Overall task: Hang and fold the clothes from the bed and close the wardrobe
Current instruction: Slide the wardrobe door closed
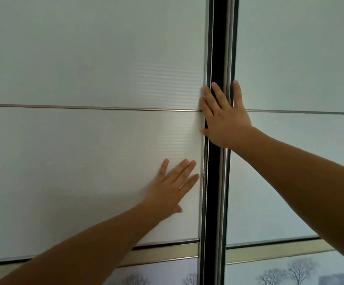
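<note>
Two sliding wardrobe doors with frosted pale panels fill the view: a left door (85, 151) and a right door (300, 68). A narrow dark gap (218, 48) runs between their metal edge frames. My left hand (171, 190) lies flat on the left door's panel, fingers straight and pointing toward the gap. My right hand (222, 118) is spread across the gap, fingers straight, touching both metal frames at the level of the horizontal rail (85, 107). No clothes or bed are in view.
A brushed metal band (269, 251) crosses both doors low down. Below it are panels printed with bare winter trees (298, 270). The doors fill the whole view.
</note>
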The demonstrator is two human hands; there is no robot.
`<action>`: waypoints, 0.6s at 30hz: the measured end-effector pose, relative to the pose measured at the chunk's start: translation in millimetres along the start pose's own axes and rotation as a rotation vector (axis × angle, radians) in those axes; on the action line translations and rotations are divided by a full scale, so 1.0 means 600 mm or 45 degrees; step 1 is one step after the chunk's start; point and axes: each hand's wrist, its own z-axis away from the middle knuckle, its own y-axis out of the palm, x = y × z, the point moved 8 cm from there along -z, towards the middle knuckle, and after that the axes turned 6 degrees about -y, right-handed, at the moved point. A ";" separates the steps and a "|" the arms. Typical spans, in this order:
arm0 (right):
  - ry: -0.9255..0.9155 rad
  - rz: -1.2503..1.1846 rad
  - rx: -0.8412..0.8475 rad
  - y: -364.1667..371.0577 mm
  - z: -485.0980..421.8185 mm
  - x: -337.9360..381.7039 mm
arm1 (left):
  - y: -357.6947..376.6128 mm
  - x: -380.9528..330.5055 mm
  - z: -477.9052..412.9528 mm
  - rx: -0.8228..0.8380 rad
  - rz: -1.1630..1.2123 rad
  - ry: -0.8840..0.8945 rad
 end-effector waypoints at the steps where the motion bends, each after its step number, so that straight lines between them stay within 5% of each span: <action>1: 0.003 0.014 0.007 0.002 0.002 -0.003 | -0.001 -0.003 -0.002 -0.004 -0.007 0.007; 18: -0.031 0.044 0.062 0.013 0.022 -0.022 | -0.024 -0.024 -0.021 -0.044 0.037 0.098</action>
